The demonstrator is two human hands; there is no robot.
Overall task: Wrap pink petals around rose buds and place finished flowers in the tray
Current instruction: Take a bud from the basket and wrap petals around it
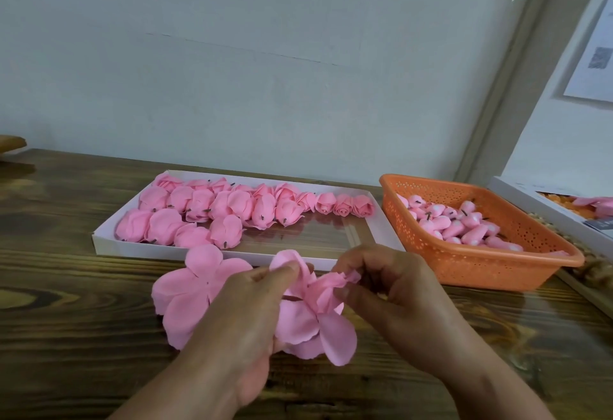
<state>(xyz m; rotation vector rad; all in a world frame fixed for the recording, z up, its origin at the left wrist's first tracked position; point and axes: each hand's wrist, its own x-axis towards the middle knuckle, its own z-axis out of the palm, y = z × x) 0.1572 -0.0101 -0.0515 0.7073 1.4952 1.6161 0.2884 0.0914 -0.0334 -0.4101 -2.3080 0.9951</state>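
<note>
A pink petal piece [318, 323] hangs between both hands above the wooden table. My left hand [245, 313] pinches one of its upper petals with thumb and fingers. My right hand [394, 290] pinches a crumpled pink tip [348, 278], which may be the bud; I cannot tell. A second flat pink petal piece [192, 290] lies on the table to the left, partly under my left hand. Behind, the white tray [378, 237] holds several finished pink roses [232, 210], filling its left and back parts.
An orange perforated basket [491, 267] at the right holds several pink rose buds [464, 224]. A white box [564, 217] with orange and pink material sits at the far right edge. A pale wall rises behind the table.
</note>
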